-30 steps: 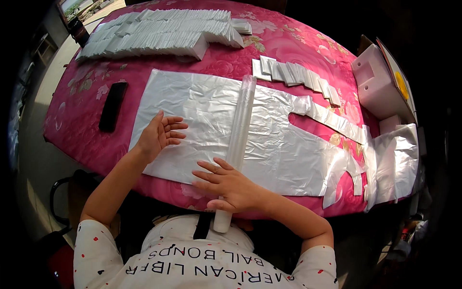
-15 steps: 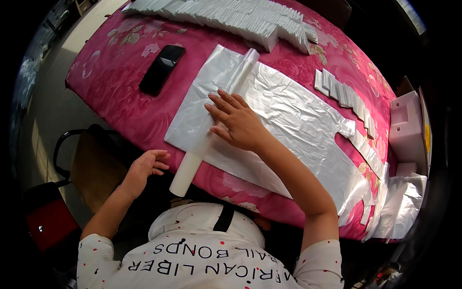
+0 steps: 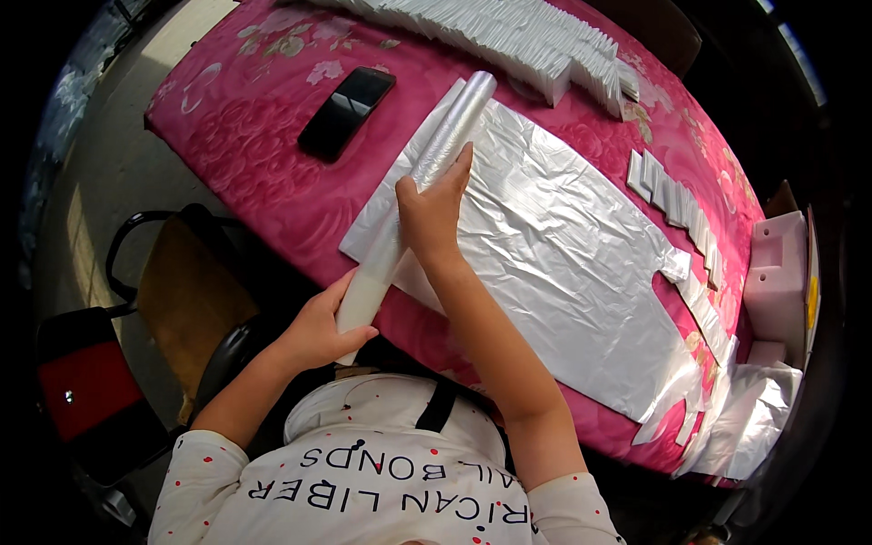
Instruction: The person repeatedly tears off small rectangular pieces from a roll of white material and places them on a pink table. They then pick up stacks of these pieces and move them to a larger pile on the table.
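A whitish tube (image 3: pixel 363 295) lies aslant at the table's near left, with clear plastic film wound round its far part as a shiny roll (image 3: pixel 459 113). My left hand (image 3: pixel 318 329) is closed round the near end of the tube, at the table edge. Farther up, my right hand (image 3: pixel 432 216) grips the wound part, thumb on the left side and fingers on the right. Flat silvery-white plastic bags (image 3: pixel 554 245) with cut-out handles spread from under the roll toward the right. Their left end shows beyond the roll.
A black phone (image 3: pixel 347 113) lies left of the roll. Long rows of folded white packets (image 3: pixel 490 32) stand along the far edge, and a shorter row (image 3: pixel 677 204) sits at the right. A white foam box (image 3: pixel 777 263) is beyond the right edge; a brown chair (image 3: pixel 191 300) stands at left.
My left hand has come right and closed on the tube's near end. My right hand has gone from lying flat on the film to gripping the roll. The film's left flap now shows narrower.
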The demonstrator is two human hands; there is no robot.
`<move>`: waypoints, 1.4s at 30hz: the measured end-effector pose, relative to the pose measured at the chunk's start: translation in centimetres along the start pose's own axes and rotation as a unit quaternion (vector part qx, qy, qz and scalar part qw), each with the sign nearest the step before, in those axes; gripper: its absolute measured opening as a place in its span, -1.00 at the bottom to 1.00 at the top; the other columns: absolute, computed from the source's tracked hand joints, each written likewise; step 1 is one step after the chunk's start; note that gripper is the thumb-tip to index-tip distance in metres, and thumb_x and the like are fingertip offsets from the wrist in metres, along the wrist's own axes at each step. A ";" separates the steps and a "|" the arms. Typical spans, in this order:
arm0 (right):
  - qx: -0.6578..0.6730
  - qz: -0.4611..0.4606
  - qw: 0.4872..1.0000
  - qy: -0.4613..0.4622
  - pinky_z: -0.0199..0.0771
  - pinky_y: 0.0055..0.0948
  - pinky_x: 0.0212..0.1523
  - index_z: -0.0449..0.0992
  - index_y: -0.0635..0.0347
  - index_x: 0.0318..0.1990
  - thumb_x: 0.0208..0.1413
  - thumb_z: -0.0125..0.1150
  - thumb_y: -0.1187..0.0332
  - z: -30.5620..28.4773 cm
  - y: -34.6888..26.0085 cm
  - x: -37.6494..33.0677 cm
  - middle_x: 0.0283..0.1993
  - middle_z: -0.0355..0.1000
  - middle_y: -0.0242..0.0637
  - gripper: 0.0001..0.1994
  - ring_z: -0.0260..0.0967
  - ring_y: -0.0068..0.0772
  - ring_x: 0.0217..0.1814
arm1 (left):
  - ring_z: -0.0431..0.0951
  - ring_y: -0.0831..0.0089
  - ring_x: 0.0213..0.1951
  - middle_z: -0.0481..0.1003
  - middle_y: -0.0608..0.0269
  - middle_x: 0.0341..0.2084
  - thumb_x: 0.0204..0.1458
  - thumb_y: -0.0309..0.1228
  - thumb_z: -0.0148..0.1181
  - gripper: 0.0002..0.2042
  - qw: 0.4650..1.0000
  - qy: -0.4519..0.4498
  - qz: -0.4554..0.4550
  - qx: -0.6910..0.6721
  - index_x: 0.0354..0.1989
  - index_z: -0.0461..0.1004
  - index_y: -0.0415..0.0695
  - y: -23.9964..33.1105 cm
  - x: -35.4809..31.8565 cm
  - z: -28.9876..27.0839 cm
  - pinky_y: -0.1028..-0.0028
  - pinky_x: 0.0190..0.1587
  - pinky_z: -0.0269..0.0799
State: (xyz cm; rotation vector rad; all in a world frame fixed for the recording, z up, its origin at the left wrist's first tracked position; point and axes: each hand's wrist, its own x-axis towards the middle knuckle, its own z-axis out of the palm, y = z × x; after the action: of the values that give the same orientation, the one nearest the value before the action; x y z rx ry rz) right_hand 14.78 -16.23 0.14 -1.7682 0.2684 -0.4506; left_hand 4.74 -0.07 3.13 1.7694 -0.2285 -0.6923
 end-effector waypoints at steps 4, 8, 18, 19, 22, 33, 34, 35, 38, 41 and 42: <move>0.361 0.156 0.914 -0.095 0.46 -0.39 -0.36 0.05 0.31 0.03 -0.12 0.12 0.40 -3.1 -1.1 1.1 -0.16 0.26 -0.20 -0.46 0.33 -0.43 -0.33 | 0.46 0.51 -0.34 0.41 0.15 -0.24 -0.14 -0.33 0.18 -0.45 0.959 -0.152 -0.042 -0.236 0.03 0.17 -0.29 0.3 -1.3 0.6 0.45 -0.24 0.43; 0.373 0.189 0.906 -0.063 0.45 -0.40 -0.36 0.11 0.33 -0.07 -0.09 0.11 0.36 -6.5 -1.2 2.3 -0.23 0.26 -0.18 -0.56 0.32 -0.42 -0.37 | 0.46 0.49 -0.34 0.41 0.12 -0.24 -0.13 -0.39 0.11 -0.45 0.911 -0.255 -0.043 -0.321 0.06 0.12 -0.30 -0.1 -1.5 0.5 0.43 -0.20 0.42; 0.428 0.192 0.883 -0.012 0.42 -0.45 -0.30 0.24 0.33 -0.17 -0.08 0.19 0.29 -9.4 -1.7 0.7 -0.40 0.31 -0.21 -0.61 0.31 -0.44 -0.37 | 0.48 0.47 -0.41 0.44 0.10 -0.38 -0.30 -0.28 0.35 -0.19 0.843 -0.338 -0.143 -0.394 0.16 0.09 -0.38 -0.2 -0.3 0.7 0.52 -0.39 0.44; 0.436 0.197 0.878 0.000 0.39 -0.48 -0.27 0.28 0.31 -0.23 -0.09 0.20 0.29 -9.6 -2.3 0.2 -0.43 0.32 -0.22 -0.66 0.31 -0.44 -0.39 | 0.48 0.46 -0.40 0.44 0.08 -0.39 -0.31 -0.25 0.36 -0.15 0.817 -0.354 -0.153 -0.430 0.15 0.08 -0.43 -0.7 -0.2 0.6 0.53 -0.42 0.44; 0.395 0.190 0.898 0.038 0.39 -0.45 -0.31 0.24 0.31 -0.19 -0.09 0.22 0.30 -9.9 -2.0 -0.6 -0.42 0.32 -0.23 -0.62 0.31 -0.45 -0.40 | 0.48 0.46 -0.42 0.44 0.09 -0.39 -0.26 -0.16 0.32 -0.21 0.869 -0.295 -0.159 -0.364 0.12 0.13 -0.37 0.1 0.1 1.4 0.50 -0.41 0.45; 0.256 0.182 0.949 -0.014 0.37 -0.51 -0.16 0.05 0.37 0.09 -0.03 0.27 0.27 -12.1 0.9 -4.1 -0.19 0.34 -0.16 -0.37 0.35 -0.46 -0.19 | 0.40 0.54 -0.65 0.36 0.25 -0.70 0.13 -0.03 -0.34 -0.45 0.904 -0.236 -0.293 -0.204 0.00 0.32 -0.29 -1.1 0.3 2.1 0.54 -0.51 0.40; 0.245 0.176 0.953 -0.017 0.37 -0.52 -0.15 0.02 0.39 0.14 -0.02 0.27 0.26 -13.3 1.2 -3.7 -0.16 0.35 -0.14 -0.32 0.36 -0.45 -0.16 | 0.40 0.54 -0.65 0.36 0.25 -0.69 0.13 -0.03 -0.34 -0.44 0.891 -0.247 -0.309 -0.223 0.00 0.31 -0.31 -1.5 -0.2 1.7 0.55 -0.52 0.40; 0.205 0.170 0.964 -0.006 0.38 -0.54 -0.14 -0.08 0.40 0.22 0.02 0.23 0.27 -14.9 1.1 -3.2 -0.10 0.33 -0.12 -0.26 0.35 -0.45 -0.10 | 0.39 0.55 -0.65 0.36 0.25 -0.69 0.12 -0.02 -0.34 -0.42 0.877 -0.258 -0.326 -0.243 -0.01 0.31 -0.33 -2.1 -0.8 1.3 0.55 -0.52 0.40; 0.100 0.148 0.983 0.041 0.36 -0.62 -0.27 0.25 0.33 0.10 0.08 0.16 0.21 -19.1 2.7 -1.7 -0.05 0.33 -0.21 -0.50 0.34 -0.54 -0.19 | 0.37 0.56 -0.67 0.36 0.24 -0.70 -0.01 0.15 -0.14 -0.29 0.857 -0.287 -0.331 -0.271 -0.03 0.31 -0.38 -3.8 -2.1 0.8 0.57 -0.54 0.39; 0.087 0.177 0.980 -0.024 0.31 -0.66 -0.36 0.38 0.25 -0.01 0.10 0.11 0.17 -21.5 3.2 -0.8 -0.16 0.41 -0.34 -0.61 0.33 -0.60 -0.27 | 0.38 0.56 -0.68 0.36 0.24 -0.71 -0.15 0.24 0.01 -0.20 0.854 -0.299 -0.315 -0.286 -0.05 0.33 -0.38 -4.8 -2.6 0.6 0.58 -0.54 0.39; 0.083 0.180 0.979 -0.047 0.30 -0.66 -0.37 0.41 0.23 -0.03 0.10 0.10 0.17 -21.7 3.2 -0.6 -0.19 0.42 -0.37 -0.63 0.33 -0.62 -0.29 | 0.38 0.56 -0.67 0.36 0.24 -0.71 -0.19 0.25 0.05 -0.18 0.855 -0.293 -0.321 -0.283 -0.05 0.33 -0.38 -4.5 -2.7 0.7 0.59 -0.54 0.39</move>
State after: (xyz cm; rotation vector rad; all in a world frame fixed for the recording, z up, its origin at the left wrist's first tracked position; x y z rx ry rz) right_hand 4.92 -35.84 1.12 -1.5302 0.4611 -0.1251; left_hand 1.36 2.12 -0.29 0.9980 0.1733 -1.6026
